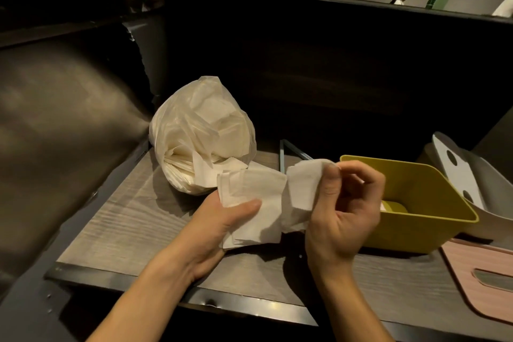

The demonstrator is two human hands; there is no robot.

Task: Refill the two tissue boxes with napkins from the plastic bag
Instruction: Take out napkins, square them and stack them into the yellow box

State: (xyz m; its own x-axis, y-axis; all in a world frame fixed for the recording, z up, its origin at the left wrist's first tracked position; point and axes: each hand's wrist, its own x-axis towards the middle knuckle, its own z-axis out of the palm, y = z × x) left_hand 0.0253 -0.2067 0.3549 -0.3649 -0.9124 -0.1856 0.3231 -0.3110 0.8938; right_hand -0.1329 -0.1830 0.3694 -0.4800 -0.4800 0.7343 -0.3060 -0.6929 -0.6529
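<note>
Centre frame, above surface (125, 230): my left hand (222, 219) grips napkin stack (249, 203), right hand (341, 216) pinches top napkin (302, 186), peeling it for yellow tissue box (416, 203); plastic bag (200, 130) behind.

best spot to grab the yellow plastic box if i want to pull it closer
Grip the near wall of the yellow plastic box at its rim, coming from above: the top is open, the wall is thin, and that edge faces the right hand.
</note>
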